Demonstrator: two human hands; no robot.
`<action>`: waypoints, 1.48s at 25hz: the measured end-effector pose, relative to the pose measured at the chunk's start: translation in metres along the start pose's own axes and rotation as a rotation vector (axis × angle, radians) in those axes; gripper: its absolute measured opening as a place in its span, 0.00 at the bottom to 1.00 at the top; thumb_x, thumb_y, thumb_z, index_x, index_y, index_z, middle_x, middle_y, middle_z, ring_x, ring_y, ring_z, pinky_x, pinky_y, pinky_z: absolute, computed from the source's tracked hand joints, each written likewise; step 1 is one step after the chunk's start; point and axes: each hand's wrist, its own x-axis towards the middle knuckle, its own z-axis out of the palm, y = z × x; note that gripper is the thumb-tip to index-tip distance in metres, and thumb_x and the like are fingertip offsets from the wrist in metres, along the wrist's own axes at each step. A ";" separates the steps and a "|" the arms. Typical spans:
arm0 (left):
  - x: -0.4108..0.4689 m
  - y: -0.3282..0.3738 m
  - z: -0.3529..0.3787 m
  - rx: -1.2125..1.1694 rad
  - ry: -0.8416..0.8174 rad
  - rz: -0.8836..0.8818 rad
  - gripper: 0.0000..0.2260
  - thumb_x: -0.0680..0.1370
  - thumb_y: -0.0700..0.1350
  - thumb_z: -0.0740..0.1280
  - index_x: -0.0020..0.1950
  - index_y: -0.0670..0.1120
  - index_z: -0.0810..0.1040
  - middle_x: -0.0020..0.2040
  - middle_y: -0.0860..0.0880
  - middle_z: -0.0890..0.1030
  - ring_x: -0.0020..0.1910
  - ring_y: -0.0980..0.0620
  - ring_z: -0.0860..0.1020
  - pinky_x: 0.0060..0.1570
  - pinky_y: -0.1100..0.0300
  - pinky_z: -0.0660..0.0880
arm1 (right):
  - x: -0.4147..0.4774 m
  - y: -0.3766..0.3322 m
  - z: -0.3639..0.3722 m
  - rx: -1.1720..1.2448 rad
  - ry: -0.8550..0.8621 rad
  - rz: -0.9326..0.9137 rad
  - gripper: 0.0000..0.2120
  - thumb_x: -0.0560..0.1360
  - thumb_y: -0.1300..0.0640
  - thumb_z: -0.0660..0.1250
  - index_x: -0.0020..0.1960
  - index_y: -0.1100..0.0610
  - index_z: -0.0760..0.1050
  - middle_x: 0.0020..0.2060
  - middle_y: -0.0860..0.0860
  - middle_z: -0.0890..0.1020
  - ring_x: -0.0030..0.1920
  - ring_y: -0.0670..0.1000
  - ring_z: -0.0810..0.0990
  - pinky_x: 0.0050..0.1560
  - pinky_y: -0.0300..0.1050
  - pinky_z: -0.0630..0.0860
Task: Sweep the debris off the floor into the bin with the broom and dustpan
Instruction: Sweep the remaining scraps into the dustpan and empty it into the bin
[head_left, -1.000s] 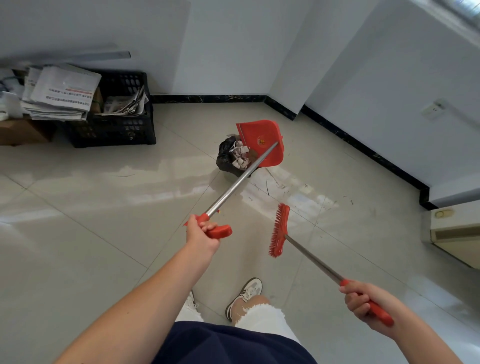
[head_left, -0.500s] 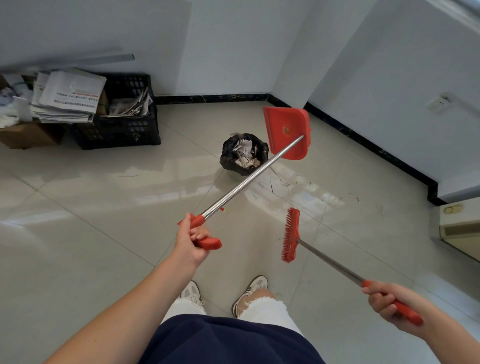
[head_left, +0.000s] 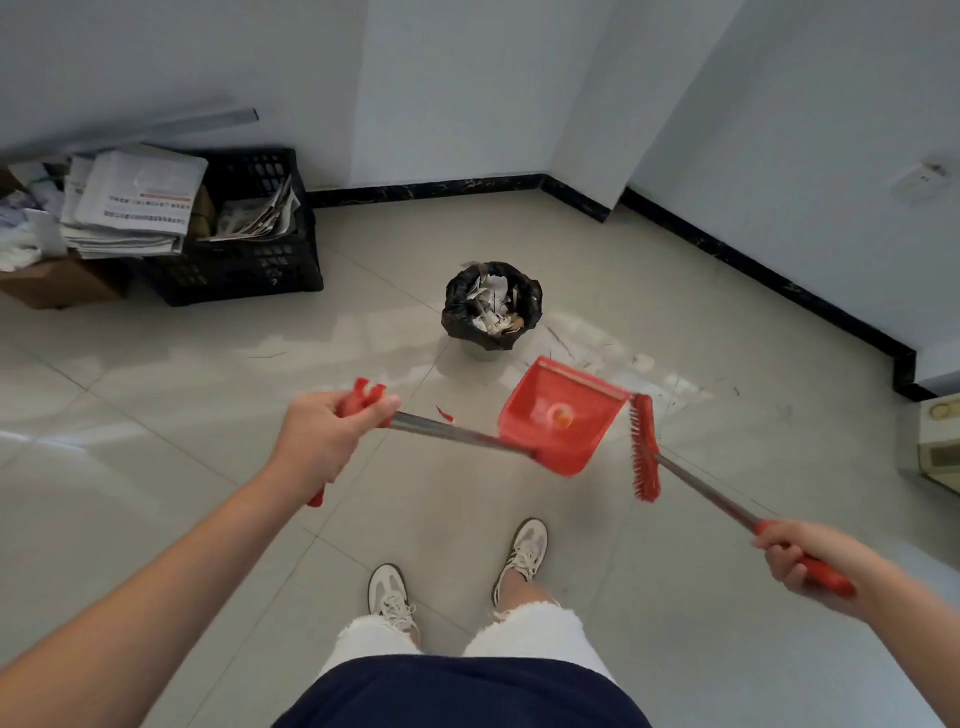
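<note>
1. The left hand (head_left: 332, 436) is wrapped tight round the red grip end of the dustpan (head_left: 563, 415) pole. The pole runs from that hand to the right, nearly level across the view, with the pan at its far end.
2. The right hand (head_left: 802, 558) is clenched on the red handle of the broom (head_left: 644, 447). Its shaft runs up and left from the hand, and the head stands on edge just beside the pan's right side. Whether they touch, I cannot tell.
3. The bin (head_left: 491, 306) stands on the floor (head_left: 182, 415) ahead of the pan, near but apart from it. Paper scraps fill its black liner.
4. The pan's mouth faces away from the person, toward the bin; inside I see only a round mark, no clear debris. A small red fleck lies on the floor by the pole, and faint dark specks lie to the right of the bin.
5. Judgement: the left hand is the nearer one to the fleck, while the broom lies closer to the specks.
6. Against half a second ago, the pan has come down from high beside the bin to low in front of it. The pole has swung from a steep slant to nearly level, and pan and broom head have closed together.
</note>
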 end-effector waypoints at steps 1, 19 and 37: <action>0.006 0.000 0.014 0.127 0.003 0.046 0.19 0.69 0.60 0.73 0.34 0.43 0.80 0.22 0.53 0.62 0.21 0.54 0.59 0.23 0.62 0.58 | 0.011 -0.014 0.002 -0.024 -0.002 0.000 0.09 0.76 0.69 0.57 0.44 0.56 0.66 0.19 0.48 0.65 0.14 0.41 0.63 0.13 0.30 0.59; 0.060 -0.010 0.054 1.184 -0.070 0.186 0.21 0.71 0.69 0.62 0.50 0.57 0.82 0.42 0.53 0.85 0.44 0.48 0.82 0.40 0.58 0.75 | 0.192 -0.209 0.133 -0.657 0.018 -0.160 0.07 0.76 0.69 0.51 0.42 0.60 0.64 0.26 0.52 0.67 0.21 0.47 0.64 0.18 0.31 0.62; 0.061 -0.050 -0.009 1.253 -0.159 0.246 0.19 0.73 0.65 0.64 0.41 0.49 0.79 0.38 0.47 0.82 0.43 0.44 0.80 0.34 0.58 0.67 | 0.035 0.043 0.285 -0.968 -0.463 -0.146 0.16 0.71 0.67 0.56 0.57 0.59 0.69 0.27 0.55 0.68 0.16 0.48 0.64 0.20 0.34 0.60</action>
